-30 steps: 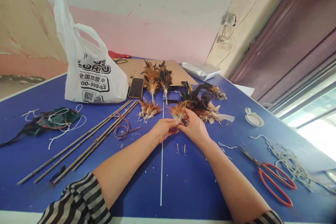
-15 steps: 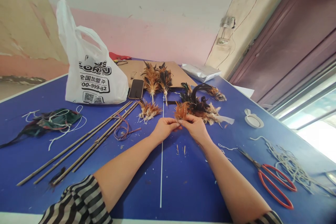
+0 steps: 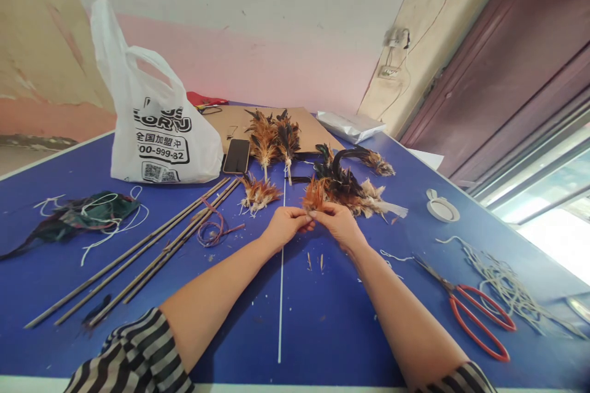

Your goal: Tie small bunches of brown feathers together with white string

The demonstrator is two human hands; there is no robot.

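The left grip (image 3: 286, 225) and right grip (image 3: 341, 225) are both clamping the tuft (image 3: 314, 195) by its lower end over the bench (image 3: 239, 334); scissors (image 3: 450, 287) are lying rightward.

- Bright daylight enters through the window (image 3: 553, 215) at right, its glass blown out to white;
- pale sheen washes the right side of the table (image 3: 322, 344); soft shadow lies beneath the left forearm (image 3: 221, 288);
- wide-angle distortion stretches and tilts the margins;
- fine strands of the orange feathers (image 3: 314, 193) blur together.
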